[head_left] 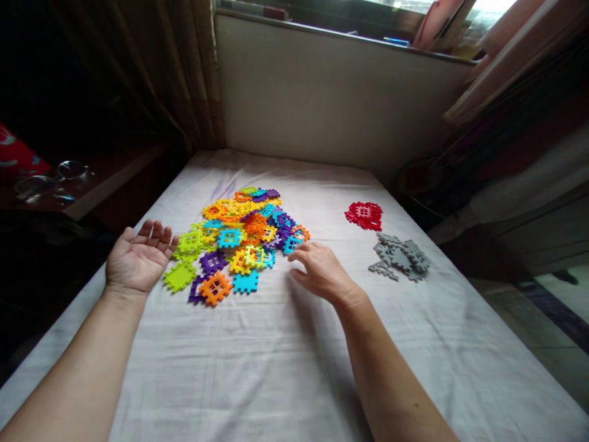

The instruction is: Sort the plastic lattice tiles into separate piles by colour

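A mixed heap of interlocking plastic tiles [254, 227] in orange, yellow, blue, purple and lime lies on the white-sheeted table. My left hand [139, 256] rests palm up at the heap's left side, its fingers loosely apart and holding nothing. Closest to it are lime tiles [180, 276]. At the heap's right edge my right hand [321, 270] hovers palm down, fingers apart and slightly curved, beside a blue tile [291, 245]. Nothing shows in its grasp. Farther right sit a small pile of red tiles [365, 215] and a pile of grey tiles [399, 256].
Eyeglasses [72, 170] lie on a dark side table [115, 175] at the left. Beyond the sheeted table [257, 374] stands a pale wall [331, 98] under a window ledge. Curtains [184, 67] hang on the left, and cloth [510, 159] hangs on the right.
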Tool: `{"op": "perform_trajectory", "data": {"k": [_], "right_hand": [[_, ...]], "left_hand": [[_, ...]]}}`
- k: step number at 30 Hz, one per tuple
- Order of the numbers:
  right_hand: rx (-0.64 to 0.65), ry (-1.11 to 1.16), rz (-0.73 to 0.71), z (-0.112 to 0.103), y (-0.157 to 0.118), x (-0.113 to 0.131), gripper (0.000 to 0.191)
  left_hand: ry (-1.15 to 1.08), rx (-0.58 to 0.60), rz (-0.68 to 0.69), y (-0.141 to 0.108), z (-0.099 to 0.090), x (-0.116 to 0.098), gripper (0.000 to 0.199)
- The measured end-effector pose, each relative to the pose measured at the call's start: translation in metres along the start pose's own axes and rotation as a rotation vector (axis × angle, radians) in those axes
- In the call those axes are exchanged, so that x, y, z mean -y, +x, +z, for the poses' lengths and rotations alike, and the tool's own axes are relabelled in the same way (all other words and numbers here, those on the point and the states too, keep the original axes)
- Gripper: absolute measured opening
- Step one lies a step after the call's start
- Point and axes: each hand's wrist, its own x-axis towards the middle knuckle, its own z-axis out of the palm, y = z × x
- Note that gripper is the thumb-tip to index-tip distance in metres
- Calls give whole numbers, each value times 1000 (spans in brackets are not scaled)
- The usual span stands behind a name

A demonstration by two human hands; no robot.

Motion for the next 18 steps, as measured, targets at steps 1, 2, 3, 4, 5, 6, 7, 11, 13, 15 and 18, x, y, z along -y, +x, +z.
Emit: {"op": "perform_trajectory", "data": {"k": [1,2,3,4,5,6,7,11,13,15,18], "right_hand": [[-28,19,-64,4,3,11,29],[-47,29,-118,9,5,22,31],[-55,34,-162,14,7,32,33],[-55,34,-193,20,8,41,36],[-48,35,-212,25,9,47,40],[-39,35,-222,28,9,52,42],[-30,36,-226,31,8,54,44],[-38,41,-249,34,7,55,37],[-75,42,-269,34,8,56,30],[-120,45,-278,37,10,57,23],[-163,49,-258,43,13,60,16]], "left_hand": [[-3,-3,-2,0,0,0,23],[-9,-5,-3,0,0,0,25],[-14,-7,-6,0,0,0,27],[-19,-8,-8,-1,0,0,29],[-22,-7,-12,-1,1,0,31],[-24,-5,-13,-2,1,0,32],[-25,-5,-14,-2,1,0,33],[-24,-2,-16,-2,2,0,34],[-21,-3,-16,-2,2,0,34],[-18,-8,-11,-2,2,0,34],[-14,-11,-8,-2,2,-1,35]]}}
